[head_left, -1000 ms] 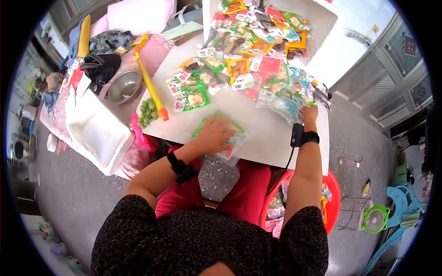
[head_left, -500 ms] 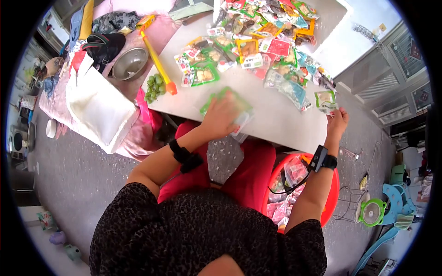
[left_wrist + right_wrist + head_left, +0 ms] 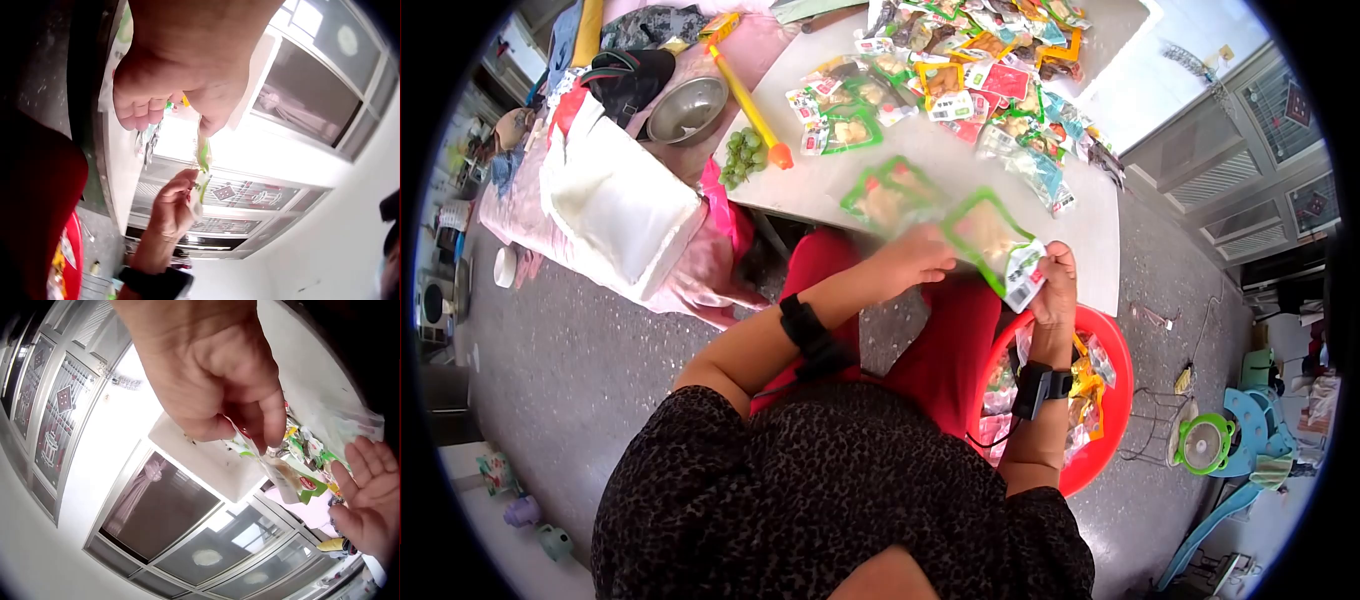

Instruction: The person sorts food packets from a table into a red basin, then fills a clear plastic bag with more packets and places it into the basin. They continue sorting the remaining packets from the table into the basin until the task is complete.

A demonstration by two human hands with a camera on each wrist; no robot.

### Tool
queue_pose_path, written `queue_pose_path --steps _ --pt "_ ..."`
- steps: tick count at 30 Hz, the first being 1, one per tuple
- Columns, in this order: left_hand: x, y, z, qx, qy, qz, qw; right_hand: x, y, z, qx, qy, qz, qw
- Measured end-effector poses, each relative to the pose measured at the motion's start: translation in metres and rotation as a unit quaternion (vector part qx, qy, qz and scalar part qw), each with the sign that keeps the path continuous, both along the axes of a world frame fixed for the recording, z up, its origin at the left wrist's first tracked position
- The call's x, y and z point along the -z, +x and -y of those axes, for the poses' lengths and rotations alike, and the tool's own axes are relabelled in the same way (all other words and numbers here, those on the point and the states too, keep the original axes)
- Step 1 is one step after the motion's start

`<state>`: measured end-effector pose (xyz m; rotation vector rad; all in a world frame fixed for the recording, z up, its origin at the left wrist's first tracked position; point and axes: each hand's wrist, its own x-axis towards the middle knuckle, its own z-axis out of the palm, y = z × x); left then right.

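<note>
My right hand [image 3: 1055,285] pinches a green-edged snack packet [image 3: 988,238] by its white printed end, holding it up at a tilt above the table's front edge. Left of it is my left hand [image 3: 912,262], its palm turned toward the packet and its fingers extended in the right wrist view. Its thumb overlaps the packet's edge in the left wrist view. Behind the left hand, green-edged packets [image 3: 890,195], blurred here, lie at the front of the table [image 3: 1085,255]. Farther back is a heap of mixed snack packets [image 3: 960,85].
A red tub [image 3: 1122,400] with packets inside stands on the floor below the table's right front. Green grapes [image 3: 745,160] and a yellow stick with an orange end [image 3: 745,95] lie at the table's left. Beyond are a metal bowl [image 3: 685,108] and a white lined box [image 3: 615,215].
The right hand has brought a packet from the table's right side inward, toward the left hand. The left hand has come off the front packets and drawn back toward the body.
</note>
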<state>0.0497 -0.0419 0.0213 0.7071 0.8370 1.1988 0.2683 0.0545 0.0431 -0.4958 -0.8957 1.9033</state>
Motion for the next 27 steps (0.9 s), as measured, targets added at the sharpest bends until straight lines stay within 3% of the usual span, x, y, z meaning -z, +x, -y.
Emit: queue_pose_path --steps 2,8,11,13,15,17,19,22,23,25,27 --pt "-0.019 0.004 0.0 0.0 -0.051 0.171 0.984 -0.002 -0.009 0.012 -0.03 -0.002 -0.004 1.0" --pt "-0.026 0.001 0.003 -0.022 -0.014 0.145 0.989 0.007 -0.013 0.024 -0.008 -0.056 -0.012 0.998" --pt "-0.02 0.0 0.004 -0.056 -0.055 0.143 0.987 0.004 -0.011 0.035 0.05 0.053 0.201 0.977" --pt "-0.021 -0.001 0.005 -0.071 -0.072 0.169 0.981 0.014 0.002 0.039 0.015 0.182 0.287 0.94" --pt "-0.021 0.0 0.006 -0.078 -0.09 0.188 0.975 0.016 0.012 0.046 -0.043 0.287 0.371 0.882" --pt "-0.019 0.002 0.007 -0.075 -0.11 0.203 0.97 -0.014 0.001 0.065 0.007 0.463 0.481 0.745" --pt "-0.016 0.006 0.008 -0.058 -0.133 0.232 0.962 -0.03 -0.002 0.072 0.04 0.586 0.569 0.576" --pt "-0.014 0.01 0.011 -0.014 -0.148 0.25 0.957 0.008 0.005 0.058 0.182 0.484 0.427 0.742" --pt "-0.014 0.011 0.013 0.004 -0.15 0.251 0.956 0.005 0.007 0.059 0.135 0.231 0.302 0.915" --pt "-0.014 0.016 0.019 0.06 -0.129 0.3 0.943 -0.012 0.004 0.06 0.131 0.064 0.095 0.985" --pt "-0.01 0.024 0.023 0.128 -0.08 0.338 0.929 -0.007 0.003 0.06 0.045 0.091 0.099 0.99"
